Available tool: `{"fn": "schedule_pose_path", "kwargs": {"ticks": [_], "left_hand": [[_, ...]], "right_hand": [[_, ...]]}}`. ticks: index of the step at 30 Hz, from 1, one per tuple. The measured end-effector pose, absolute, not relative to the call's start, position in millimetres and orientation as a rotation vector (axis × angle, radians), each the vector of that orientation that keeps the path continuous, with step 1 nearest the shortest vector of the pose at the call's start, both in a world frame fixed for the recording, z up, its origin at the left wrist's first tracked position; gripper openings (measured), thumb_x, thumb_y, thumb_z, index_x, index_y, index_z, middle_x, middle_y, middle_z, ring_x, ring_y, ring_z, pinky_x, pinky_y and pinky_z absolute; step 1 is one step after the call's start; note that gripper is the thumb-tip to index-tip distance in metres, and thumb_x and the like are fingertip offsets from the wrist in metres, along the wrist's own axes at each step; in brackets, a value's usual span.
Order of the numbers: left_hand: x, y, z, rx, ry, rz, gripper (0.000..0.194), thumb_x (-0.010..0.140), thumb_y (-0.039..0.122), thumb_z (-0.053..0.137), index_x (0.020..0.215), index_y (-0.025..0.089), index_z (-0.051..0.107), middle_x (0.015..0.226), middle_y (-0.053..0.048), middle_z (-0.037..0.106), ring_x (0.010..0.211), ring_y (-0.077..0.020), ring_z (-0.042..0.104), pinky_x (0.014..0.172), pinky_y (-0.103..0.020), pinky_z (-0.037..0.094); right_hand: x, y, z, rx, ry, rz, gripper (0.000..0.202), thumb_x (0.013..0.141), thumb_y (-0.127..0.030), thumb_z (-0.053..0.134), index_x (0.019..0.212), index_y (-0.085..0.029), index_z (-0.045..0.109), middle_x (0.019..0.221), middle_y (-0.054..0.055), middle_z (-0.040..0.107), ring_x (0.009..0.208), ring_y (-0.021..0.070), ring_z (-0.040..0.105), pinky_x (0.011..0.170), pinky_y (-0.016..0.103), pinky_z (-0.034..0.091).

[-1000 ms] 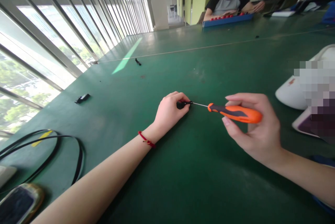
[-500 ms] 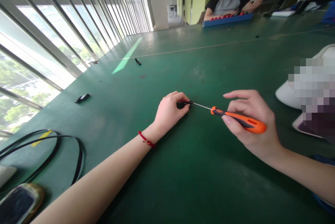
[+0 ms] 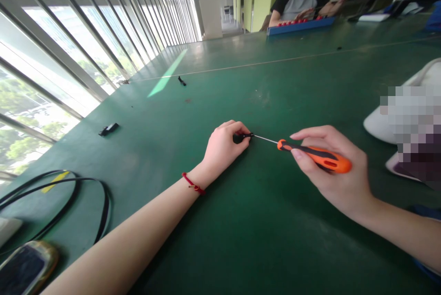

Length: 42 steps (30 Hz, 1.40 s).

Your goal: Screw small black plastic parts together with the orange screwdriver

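Resting on the green table (image 3: 237, 221), my left hand (image 3: 225, 141) pinches a small black part (image 3: 239, 138) between thumb and fingers. Most of that part is hidden, so its kind does not show. An orange and black screwdriver (image 3: 315, 155) lies in my right hand (image 3: 339, 175), its handle between thumb and fingers. The thin metal shaft points left, and its tip meets the end of the black part. A red cord bracelet (image 3: 193, 184) circles my left wrist.
Small black pieces (image 3: 109, 129) (image 3: 182, 81) lie at the left. A black cable (image 3: 105, 207) and a phone (image 3: 25, 265) are at lower left. A railing (image 3: 138, 14) runs along the left edge. Across the table a person (image 3: 303, 5) sits behind a blue tray (image 3: 299, 26).
My right-hand fingers have shifted on the handle, and the screwdriver has turned about its axis. My left hand and the black part stay in place. The person opposite has moved their hands.
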<state>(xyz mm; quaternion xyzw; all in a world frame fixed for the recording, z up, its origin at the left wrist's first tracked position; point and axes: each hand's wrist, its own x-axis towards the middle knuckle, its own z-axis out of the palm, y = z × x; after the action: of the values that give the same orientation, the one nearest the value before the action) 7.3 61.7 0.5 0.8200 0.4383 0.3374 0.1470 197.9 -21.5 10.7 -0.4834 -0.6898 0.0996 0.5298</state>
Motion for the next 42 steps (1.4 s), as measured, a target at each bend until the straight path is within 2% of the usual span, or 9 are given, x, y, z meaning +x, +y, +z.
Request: {"fn": "schedule_pose_path", "kwargs": {"ticks": [4,10,15,20,23,26,30,36,42], "left_hand": [[7.1,61.7,0.4,2.375,1.267,0.967,0.009,0.076,0.018,0.057,0.080,0.018,0.065,0.081,-0.001,0.064,0.077,-0.0144,0.059,0.070,-0.026,0.046],[7.1,60.9,1.2,2.378,1.271,0.948,0.009,0.076,0.018,0.057,0.080,0.018,0.065,0.082,-0.001,0.064,0.078,-0.0149,0.059,0.071,-0.026,0.047],[6.8,60.8,0.5,2.390,1.267,0.951,0.009,0.076,0.017,0.057,0.081,0.018,0.065,0.082,-0.001,0.064,0.078,-0.0147,0.059,0.071,-0.026,0.047],[6.8,61.1,0.4,2.384,1.271,0.951,0.009,0.076,0.018,0.057,0.080,0.018,0.065,0.082,-0.001,0.063,0.078,-0.0146,0.058,0.071,-0.026,0.047],[6.9,60.8,1.1,2.381,1.279,0.947,0.009,0.076,0.017,0.057,0.080,0.018,0.065,0.083,-0.001,0.063,0.078,-0.0148,0.059,0.071,-0.026,0.047],[6.8,60.5,1.4,2.379,1.281,0.942,0.009,0.076,0.017,0.057,0.080,0.018,0.065,0.083,-0.001,0.064,0.078,-0.0149,0.059,0.071,-0.026,0.047],[6.6,60.7,1.4,2.377,1.274,0.948,0.010,0.076,0.017,0.057,0.081,0.019,0.065,0.083,-0.001,0.065,0.079,-0.0154,0.060,0.071,-0.027,0.048],[6.9,61.4,1.3,2.374,1.314,0.921,0.009,0.075,0.017,0.058,0.080,0.019,0.065,0.082,-0.001,0.066,0.079,-0.0161,0.061,0.072,-0.028,0.048],[6.3,61.3,0.5,2.368,1.318,0.925,0.010,0.075,0.018,0.058,0.081,0.019,0.065,0.084,-0.001,0.067,0.081,-0.0166,0.061,0.073,-0.028,0.049]], "right_hand": [[198.3,-19.8,10.4,-1.014,-1.566,0.187,0.038,0.071,-0.016,0.066,0.106,-0.025,0.053,0.092,0.003,0.058,0.081,0.0183,0.060,0.071,0.032,0.051],[199.0,-22.2,11.7,-1.159,-1.722,0.245,0.009,0.079,-0.025,0.061,0.087,-0.026,0.057,0.079,0.000,0.063,0.066,0.0165,0.060,0.065,0.034,0.050],[198.5,-21.0,11.2,-1.013,-1.594,0.238,0.039,0.072,-0.017,0.065,0.108,-0.027,0.053,0.086,0.002,0.058,0.078,0.0188,0.060,0.069,0.034,0.052],[198.5,-21.5,12.0,-1.166,-1.692,0.356,0.010,0.078,-0.024,0.061,0.087,-0.025,0.059,0.070,-0.001,0.061,0.058,0.0141,0.059,0.056,0.029,0.049],[198.5,-20.4,10.5,-1.075,-1.586,0.272,0.024,0.074,-0.019,0.064,0.096,-0.025,0.058,0.089,0.002,0.060,0.073,0.0164,0.061,0.066,0.031,0.052],[198.9,-19.2,10.5,-1.006,-1.538,0.294,0.038,0.071,-0.016,0.066,0.106,-0.027,0.054,0.086,0.002,0.057,0.077,0.0181,0.060,0.071,0.034,0.053],[198.5,-21.0,12.6,-1.138,-1.640,0.359,0.012,0.078,-0.023,0.061,0.089,-0.026,0.058,0.068,-0.002,0.058,0.053,0.0127,0.055,0.050,0.026,0.048],[199.2,-21.0,11.1,-1.037,-1.590,0.274,0.036,0.071,-0.016,0.066,0.104,-0.026,0.055,0.085,0.002,0.057,0.075,0.0178,0.060,0.067,0.032,0.053],[199.0,-21.2,10.2,-1.147,-1.640,0.271,0.014,0.077,-0.022,0.063,0.090,-0.025,0.058,0.079,0.000,0.062,0.065,0.0152,0.061,0.060,0.029,0.050]]}}
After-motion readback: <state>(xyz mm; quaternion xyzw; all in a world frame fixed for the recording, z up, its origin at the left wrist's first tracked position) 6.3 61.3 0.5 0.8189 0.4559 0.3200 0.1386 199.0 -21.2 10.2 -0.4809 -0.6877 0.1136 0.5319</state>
